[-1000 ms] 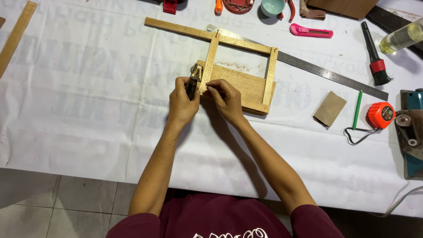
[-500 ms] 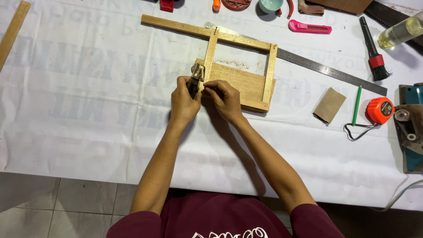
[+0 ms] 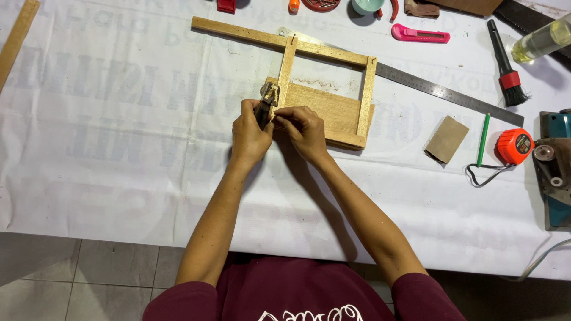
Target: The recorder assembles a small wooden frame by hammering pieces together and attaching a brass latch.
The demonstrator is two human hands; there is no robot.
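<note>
A small wooden frame (image 3: 330, 107) of thin strips on a flat board lies on the white sheet. My left hand (image 3: 250, 134) grips a dark metal tool (image 3: 266, 102), perhaps pliers or a small hammer, its head against the frame's left upright strip. My right hand (image 3: 303, 128) rests right beside it, fingertips pinched at the lower end of that strip; what they pinch is too small to tell. A long wooden strip (image 3: 250, 34) forms the frame's top edge and sticks out to the left.
A steel ruler (image 3: 446, 94) runs under the frame to the right. Nearby are a sandpaper piece (image 3: 447, 138), green pencil (image 3: 483, 139), orange tape measure (image 3: 515, 146), pink utility knife (image 3: 421, 34), brush (image 3: 504, 62), bottle (image 3: 544, 40) and power tool (image 3: 554, 169). Another strip (image 3: 16, 38) lies far left.
Both hands stay at the frame's left strip with only slight shifts. The view has tilted a little.
</note>
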